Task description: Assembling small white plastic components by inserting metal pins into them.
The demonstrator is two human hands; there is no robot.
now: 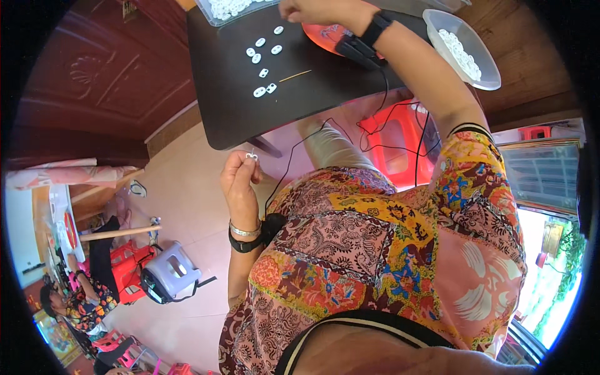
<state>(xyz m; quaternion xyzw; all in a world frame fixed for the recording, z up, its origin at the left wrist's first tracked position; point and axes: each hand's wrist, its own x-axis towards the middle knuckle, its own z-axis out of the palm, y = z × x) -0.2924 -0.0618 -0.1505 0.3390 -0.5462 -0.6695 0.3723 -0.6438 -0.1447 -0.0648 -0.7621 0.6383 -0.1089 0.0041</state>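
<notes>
My left hand (239, 181) is raised off the near table edge, thumb and fingertips pinched on a small white plastic piece (251, 156) with holes. A thin pin-like tip stands up from that piece. My right hand (309, 10) reaches over the far part of the dark table (231, 119), beside a clear tray (219, 22) heaped with white pieces. Its fingers are bent together at the top rim of the picture; what they hold, if anything, is too small to make out. Several loose white two-holed pieces (259, 92) lie on the table left of a thin yellowish stick (295, 75).
A red-orange item (322, 36) lies under my right wrist. At the right table corner stands a clear tub (489, 75) of white pieces. Black cables (292, 153) hang past my lap. A red stool (397, 153) is below the table. Another person (87, 300) sits far left.
</notes>
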